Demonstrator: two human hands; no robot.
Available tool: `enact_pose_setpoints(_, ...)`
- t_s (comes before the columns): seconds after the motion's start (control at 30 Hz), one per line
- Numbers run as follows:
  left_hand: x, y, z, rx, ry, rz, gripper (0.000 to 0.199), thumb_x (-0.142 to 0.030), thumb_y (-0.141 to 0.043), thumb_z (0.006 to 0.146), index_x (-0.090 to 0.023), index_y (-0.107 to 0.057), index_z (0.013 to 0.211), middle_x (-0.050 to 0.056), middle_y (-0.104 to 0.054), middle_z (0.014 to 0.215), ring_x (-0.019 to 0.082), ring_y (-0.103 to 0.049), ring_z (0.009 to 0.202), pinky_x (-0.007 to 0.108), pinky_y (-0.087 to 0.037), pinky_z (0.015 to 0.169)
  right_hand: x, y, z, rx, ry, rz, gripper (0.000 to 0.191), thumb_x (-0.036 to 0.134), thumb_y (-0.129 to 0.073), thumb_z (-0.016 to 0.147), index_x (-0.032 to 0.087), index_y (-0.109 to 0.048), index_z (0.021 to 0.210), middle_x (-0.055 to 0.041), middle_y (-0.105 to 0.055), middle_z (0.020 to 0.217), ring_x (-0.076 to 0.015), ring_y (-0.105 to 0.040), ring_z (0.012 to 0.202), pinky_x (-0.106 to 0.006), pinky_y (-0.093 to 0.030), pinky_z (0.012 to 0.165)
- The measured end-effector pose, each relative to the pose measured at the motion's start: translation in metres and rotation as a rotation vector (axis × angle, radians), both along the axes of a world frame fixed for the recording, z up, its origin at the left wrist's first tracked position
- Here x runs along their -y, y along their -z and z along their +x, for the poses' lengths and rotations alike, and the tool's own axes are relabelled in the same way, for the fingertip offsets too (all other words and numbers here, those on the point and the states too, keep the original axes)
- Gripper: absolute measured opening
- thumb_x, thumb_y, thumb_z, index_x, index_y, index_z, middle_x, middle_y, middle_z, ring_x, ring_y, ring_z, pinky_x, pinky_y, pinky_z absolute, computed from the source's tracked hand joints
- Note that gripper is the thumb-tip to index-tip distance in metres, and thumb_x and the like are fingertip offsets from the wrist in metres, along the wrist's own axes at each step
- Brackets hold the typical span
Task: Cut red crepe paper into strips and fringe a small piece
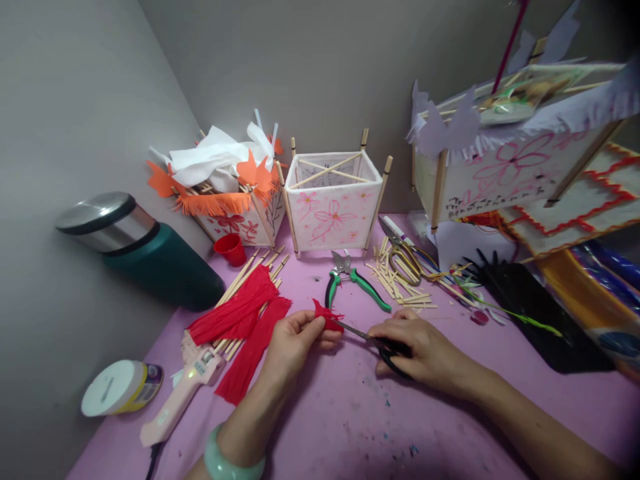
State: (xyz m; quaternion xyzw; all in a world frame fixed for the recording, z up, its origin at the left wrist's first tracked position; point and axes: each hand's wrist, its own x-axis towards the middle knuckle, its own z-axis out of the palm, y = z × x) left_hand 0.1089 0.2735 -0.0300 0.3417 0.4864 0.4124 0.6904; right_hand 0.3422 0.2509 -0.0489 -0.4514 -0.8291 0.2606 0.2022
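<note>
Between the thumb and fingers of my left hand [303, 337] is a small piece of red crepe paper [327, 317] with a ragged, fringed edge. My right hand [417, 347] grips black-handled scissors [367, 335], whose blades point left and reach the red piece. Just beyond my hands lie green-and-black pruning shears [353, 280] with their handles spread. Left of my left hand, longer strips of red crepe paper [237, 307] rest across several wooden sticks [277, 265].
A white lantern frame with pink flowers [333, 217] stands at the back, between an orange-fringed box [220, 203] and a larger purple-fringed one [505, 167]. At left are a teal bottle [165, 263], a pink glue gun [183, 393] and a tub [117, 390]. Cut sticks [397, 283] and gold-handled scissors [405, 262] lie right.
</note>
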Motion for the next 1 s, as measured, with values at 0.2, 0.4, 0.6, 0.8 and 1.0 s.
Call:
enact_pose_setpoints(0.2,0.0018,0.0000,0.0000,0.023,0.027,0.012,0.032,-0.035,-0.084,0.064,-0.009,-0.071,0.076,0.015,-0.075,0.072,0.021,-0.070,0.062,0.032,-0.055,0.066,0.0007,-0.0019,-0.0008,0.005,-0.011,0.003,0.027,0.037,-0.078,0.077,0.023,-0.067,0.097,0.0035,-0.069,0.075,-0.0149,-0.056,0.068,-0.032,-0.032,0.074)
enact_pose_setpoints(0.4,0.0023,0.0053,-0.0003,0.019,0.050,0.019,0.034,-0.037,-0.083,0.065,-0.009,-0.070,0.077,0.016,-0.075,0.074,0.022,-0.071,0.063,0.035,-0.054,0.068,-0.0003,-0.0019,-0.0002,0.003,-0.023,-0.020,0.027,0.040,-0.076,0.078,0.024,-0.066,0.097,0.0024,-0.070,0.077,-0.0157,-0.058,0.070,-0.033,-0.032,0.075)
enact_pose_setpoints(0.6,0.0029,0.0061,0.0023,0.016,0.061,0.002,0.040,-0.041,-0.085,0.061,-0.008,-0.069,0.076,0.017,-0.075,0.072,0.021,-0.070,0.061,0.033,-0.054,0.067,-0.0002,-0.0021,-0.0006,-0.009,-0.037,-0.029,0.027,0.040,-0.076,0.079,0.023,-0.066,0.098,0.0033,-0.069,0.074,-0.0153,-0.059,0.068,-0.034,-0.032,0.078)
enact_pose_setpoints(0.8,0.0030,0.0046,0.0030,0.012,0.057,0.000,0.039,-0.040,-0.085,0.062,-0.008,-0.070,0.077,0.017,-0.075,0.073,0.021,-0.070,0.062,0.032,-0.054,0.066,-0.0015,0.0011,0.0000,-0.021,-0.041,-0.014,0.027,0.037,-0.077,0.079,0.022,-0.065,0.098,0.0041,-0.069,0.075,-0.0149,-0.060,0.069,-0.035,-0.031,0.080)
enact_pose_setpoints(1.0,0.0029,0.0074,0.0012,0.021,0.062,0.016,0.039,-0.041,-0.085,0.062,-0.007,-0.071,0.077,0.016,-0.076,0.073,0.021,-0.071,0.062,0.031,-0.055,0.065,-0.0024,0.0026,0.0001,-0.018,-0.025,-0.037,0.023,0.032,-0.075,0.081,0.024,-0.065,0.100,0.0038,-0.071,0.080,-0.0151,-0.062,0.073,-0.035,-0.031,0.080)
